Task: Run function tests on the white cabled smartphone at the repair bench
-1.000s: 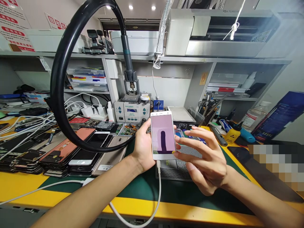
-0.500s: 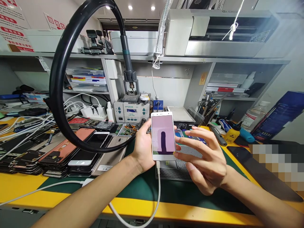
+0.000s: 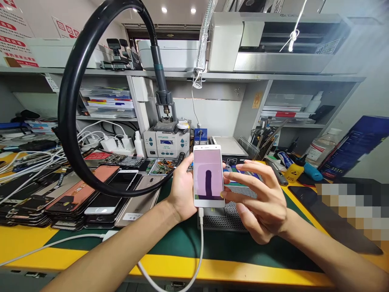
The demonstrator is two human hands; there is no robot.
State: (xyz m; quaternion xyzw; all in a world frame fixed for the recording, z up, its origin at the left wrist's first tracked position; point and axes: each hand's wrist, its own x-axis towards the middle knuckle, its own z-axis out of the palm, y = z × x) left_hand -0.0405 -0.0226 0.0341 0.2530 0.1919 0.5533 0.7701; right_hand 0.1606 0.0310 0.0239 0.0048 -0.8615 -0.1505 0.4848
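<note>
A white smartphone [image 3: 209,176] is held upright in my left hand [image 3: 183,186], thumb along its left edge and fingertips showing at its right side. The lit screen is pinkish, with a dark rounded shape in its lower half. From the phone's bottom edge runs a white charging cable [image 3: 201,239]. Close to the phone's right edge is my right hand [image 3: 261,198], fingers spread and holding nothing. Its fingertips are at the phone's lower right edge; whether they touch it I cannot tell. Below the phone lies a perforated metal plate [image 3: 234,217].
Stacked phones [image 3: 109,194] and screens cover the left of the bench. A thick black hose [image 3: 65,93] loops over them to a rework station [image 3: 167,144]. At the right stand a yellow bottle [image 3: 294,171], a clear bottle [image 3: 323,148] and a dark phone-like slab [image 3: 331,219].
The view has shifted slightly, so the surroundings sit a little further left. Both hands and the phone keep nearly the same pose.
</note>
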